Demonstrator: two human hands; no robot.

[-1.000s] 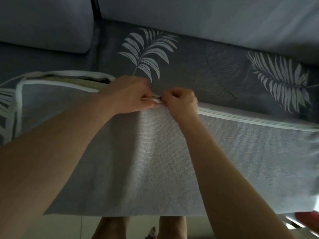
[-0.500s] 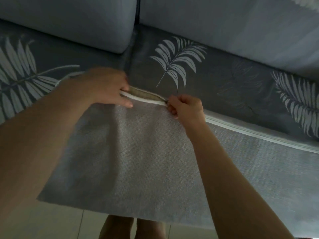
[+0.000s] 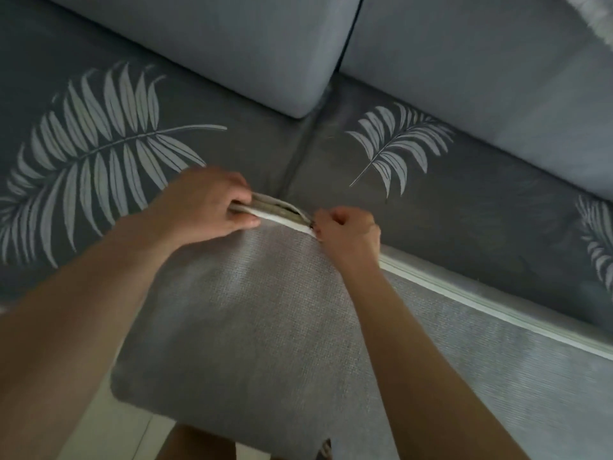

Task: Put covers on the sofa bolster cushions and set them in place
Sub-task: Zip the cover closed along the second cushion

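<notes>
A long cushion in a grey woven cover [image 3: 252,333] lies across the sofa's front edge and over my legs. Its white zip band [image 3: 471,303] runs along the far side to the right. Left of my right hand the zip gapes, and the beige inner cushion [image 3: 278,207] shows through the opening. My left hand [image 3: 202,204] grips the cover's edge at the opening, fingers curled over it. My right hand [image 3: 348,232] is curled in a fist at the point where the zip closes, pinching what seems the zip pull; the pull itself is hidden.
The sofa seat [image 3: 232,151] is dark grey with white palm-leaf prints. Two light grey back cushions [image 3: 212,44] stand behind it, with a seam between them. Pale floor tiles [image 3: 109,429] and my legs show below the cushion.
My right hand has stayed at the zip while my left hand slid left along the edge and now grips the open end. The view has shifted left along the sofa.
</notes>
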